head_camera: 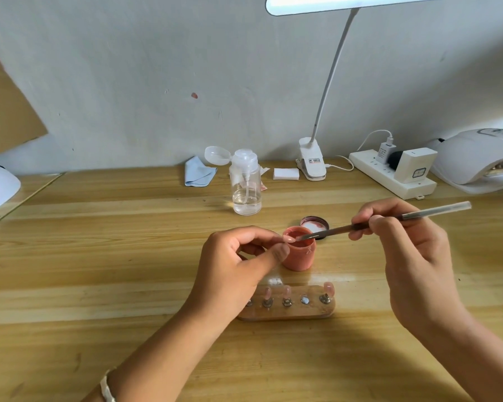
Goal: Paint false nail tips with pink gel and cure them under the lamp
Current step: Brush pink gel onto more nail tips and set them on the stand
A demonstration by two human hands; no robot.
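A pale wristband point(106, 387) on the person's left arm is nearest. Past it, the left hand point(238, 265) has its grip pinched on one small nail tip point(291, 239), held right over the open pink gel pot point(298, 255). The right hand point(404, 245) has its grip closed round a thin brush point(436, 211), like a pencil. The brush end touches the nail tip, so this looks like the painting step.

A wooden holder point(285, 314) lies on the surface point(99, 256), just in front of the pot. Three pink tips point(328, 287) can be seen standing on it, and one round spot point(304, 300) is bare. The left hand hides the holder's left end. The pot's lid point(314, 223) lies just behind the pot. The curing lamp point(474, 161) sits well apart, far to the right.

The tip is tiny, so it could slip from the pinch and drop into the gel. Too much gel could run onto the fingers. Both hands are close to the pot, so a bump could knock it over. A wet tip could smear on its way to the lamp.

The desk lamp clip point(312, 162) and the white plug block point(415, 169) have labels, but the writing is too small to read.
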